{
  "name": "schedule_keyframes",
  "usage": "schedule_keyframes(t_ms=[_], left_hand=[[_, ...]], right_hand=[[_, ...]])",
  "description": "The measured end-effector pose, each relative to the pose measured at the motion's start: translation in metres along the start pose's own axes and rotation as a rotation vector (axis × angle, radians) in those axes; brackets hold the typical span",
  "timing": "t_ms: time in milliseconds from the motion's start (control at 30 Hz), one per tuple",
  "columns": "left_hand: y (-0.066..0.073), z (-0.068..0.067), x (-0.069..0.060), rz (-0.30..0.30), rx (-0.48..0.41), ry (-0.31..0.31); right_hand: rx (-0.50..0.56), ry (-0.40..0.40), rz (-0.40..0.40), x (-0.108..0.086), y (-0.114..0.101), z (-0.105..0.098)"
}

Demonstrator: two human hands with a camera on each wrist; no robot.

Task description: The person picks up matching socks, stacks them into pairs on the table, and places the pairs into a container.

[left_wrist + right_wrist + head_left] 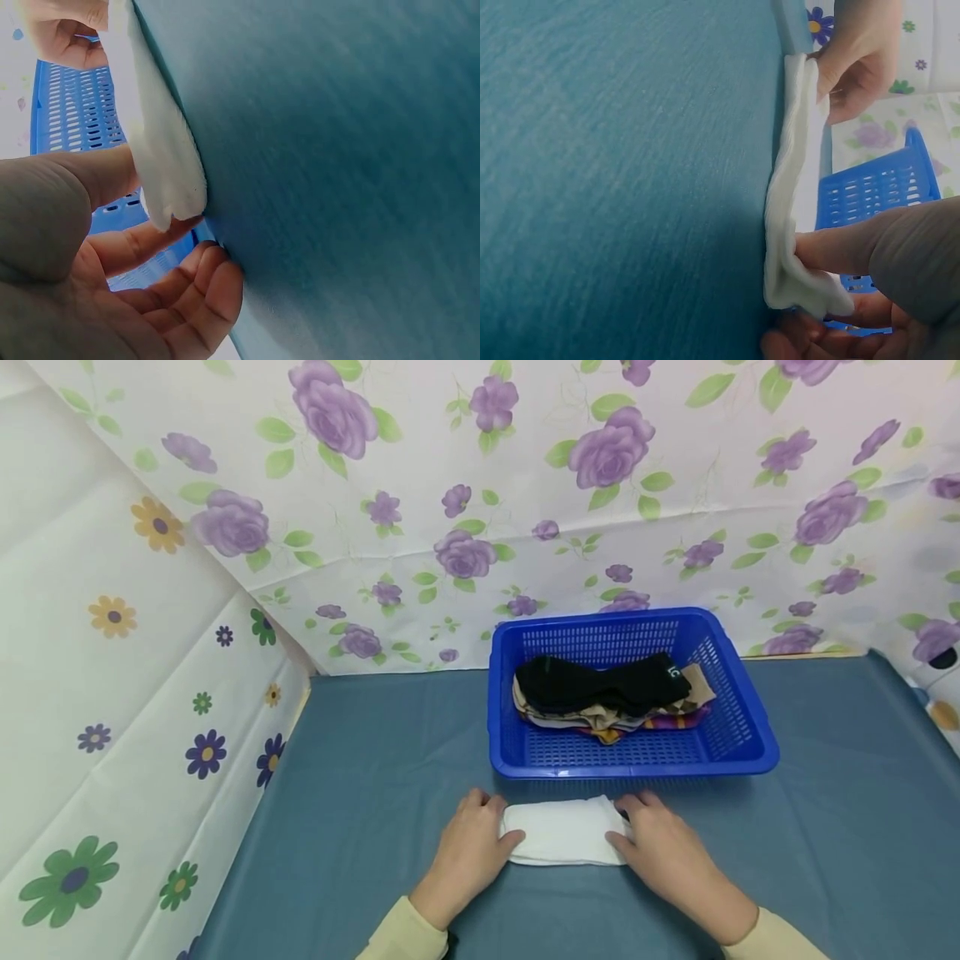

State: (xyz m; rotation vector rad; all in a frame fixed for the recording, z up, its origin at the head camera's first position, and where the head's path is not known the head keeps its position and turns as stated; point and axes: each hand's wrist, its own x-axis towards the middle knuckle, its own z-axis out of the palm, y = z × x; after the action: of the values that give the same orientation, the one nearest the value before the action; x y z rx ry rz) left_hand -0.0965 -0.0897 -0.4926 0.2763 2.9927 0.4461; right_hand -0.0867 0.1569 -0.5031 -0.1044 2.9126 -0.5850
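A folded white sock (566,832) lies flat on the blue-green table cover, with layers showing along its edge in the right wrist view. At its left end my left hand (468,847) pinches it, thumb on top and index finger beneath the edge. The opposite end is pinched by my right hand (667,852), its thumb (836,250) pressed on the upper face and fingers at the end and underside. Just beyond the sock stands a blue plastic basket (633,772). Inside it, black socks (600,685) lie over beige, grey and multicoloured ones, partly hidden.
The blue-green table cover (375,793) extends to both sides of the basket. A white cloth with purple roses (465,556) hangs along the back, and another with coloured flowers (180,885) borders the left side.
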Motion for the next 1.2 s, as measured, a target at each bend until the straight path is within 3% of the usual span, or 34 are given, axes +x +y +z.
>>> schedule_keyframes(t_ms=[233,500,633,800,967,1200], left_hand=[[0.005,0.001,-0.004,-0.008,-0.07,-0.028],[0.006,0.002,-0.007,0.049,-0.126,-0.025],[0.006,0.0,-0.009,0.098,-0.172,-0.02],[0.006,-0.008,-0.012,0.151,-0.31,-0.035],[0.008,-0.024,-0.011,0.142,-0.398,-0.052],[0.011,-0.05,-0.009,0.161,-0.474,0.038]], right_hand=[[0.123,0.004,0.007,-0.001,-0.002,-0.002],[0.182,-0.104,0.065,-0.001,-0.001,-0.007],[0.162,-0.085,-0.002,-0.003,0.002,-0.008],[0.15,-0.018,-0.128,-0.009,0.006,-0.017],[0.177,0.051,-0.199,-0.016,0.006,-0.029],[0.212,0.14,-0.349,-0.024,0.003,-0.045]])
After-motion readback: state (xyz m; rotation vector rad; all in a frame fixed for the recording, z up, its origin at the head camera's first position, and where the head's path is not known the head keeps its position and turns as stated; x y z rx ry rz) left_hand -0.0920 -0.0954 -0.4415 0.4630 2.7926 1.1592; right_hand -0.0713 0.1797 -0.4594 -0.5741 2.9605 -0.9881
